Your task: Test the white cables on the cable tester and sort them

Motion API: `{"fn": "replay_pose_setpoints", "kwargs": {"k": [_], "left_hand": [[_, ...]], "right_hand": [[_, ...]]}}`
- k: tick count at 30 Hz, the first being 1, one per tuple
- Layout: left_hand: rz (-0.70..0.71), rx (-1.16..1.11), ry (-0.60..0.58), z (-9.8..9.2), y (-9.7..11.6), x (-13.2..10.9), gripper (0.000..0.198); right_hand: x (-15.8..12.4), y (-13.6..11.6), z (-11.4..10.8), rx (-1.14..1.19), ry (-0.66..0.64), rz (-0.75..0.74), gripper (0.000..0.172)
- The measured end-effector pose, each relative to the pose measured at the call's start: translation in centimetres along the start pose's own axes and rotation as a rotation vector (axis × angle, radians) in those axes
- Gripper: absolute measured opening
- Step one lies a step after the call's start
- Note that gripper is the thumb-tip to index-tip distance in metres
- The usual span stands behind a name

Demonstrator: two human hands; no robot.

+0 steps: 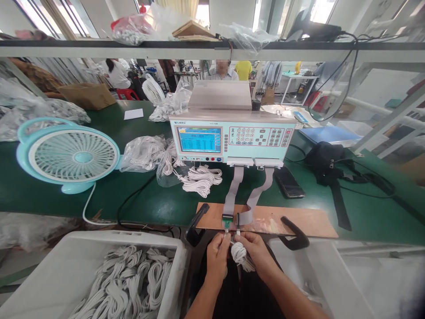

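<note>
My left hand [217,257] pinches one end of a coiled white cable [239,254] at the green connector [227,220] on the edge of a brown board [299,220]. My right hand [254,248] holds the cable's coil and its other end at the neighbouring connector. Two grey ribbon cables [234,186] run from these connectors up to a white tester [229,137] whose blue screen is lit.
A white bin [83,241] of coiled white cables sits at my lower left, another white bin [318,274] at lower right. On the green bench [49,195] stand a light-blue fan [71,155], bags of cables [146,153], a loose bundle [201,179], a phone [288,181] and a black bag [327,161]. People work behind.
</note>
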State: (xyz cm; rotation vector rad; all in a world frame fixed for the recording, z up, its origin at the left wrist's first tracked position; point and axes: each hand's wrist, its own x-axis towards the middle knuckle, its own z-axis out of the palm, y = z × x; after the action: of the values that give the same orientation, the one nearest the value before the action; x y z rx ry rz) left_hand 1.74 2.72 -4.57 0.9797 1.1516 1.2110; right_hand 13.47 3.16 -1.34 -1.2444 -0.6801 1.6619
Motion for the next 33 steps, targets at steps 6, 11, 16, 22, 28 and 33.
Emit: {"fn": "replay_pose_setpoints", "kwargs": {"k": [6, 11, 16, 22, 28, 33], "left_hand": [[0.045, 0.001, -0.009, -0.2, -0.1, 0.1, 0.035], [-0.031, -0.074, 0.017, 0.0, -0.6, 0.1, 0.034], [-0.095, -0.187, 0.053, 0.9, -0.8, 0.0, 0.034], [-0.069, -0.102, 0.081, 0.5, -0.7, 0.1, 0.038], [-0.128, -0.13, 0.105, -0.1, 0.5, -0.2, 0.05], [-0.108, -0.027, 0.099, 0.0, 0.0, 0.3, 0.044]], "right_hand": [[0.0, -0.1, 0.0, 0.006, -0.014, 0.014, 0.035], [0.0, -0.3, 0.1, -0.007, 0.001, 0.029, 0.036], [0.0, -0.2, 0.2, -0.008, 0.008, 0.04, 0.039], [0.1, 0.3, -0.3, -0.031, -0.013, -0.001, 0.034], [-0.4, 0.3, 0.0, 0.008, -0.043, -0.006, 0.036], [-0.5, 0.1, 0.7, 0.021, -0.015, -0.002, 0.042]]}}
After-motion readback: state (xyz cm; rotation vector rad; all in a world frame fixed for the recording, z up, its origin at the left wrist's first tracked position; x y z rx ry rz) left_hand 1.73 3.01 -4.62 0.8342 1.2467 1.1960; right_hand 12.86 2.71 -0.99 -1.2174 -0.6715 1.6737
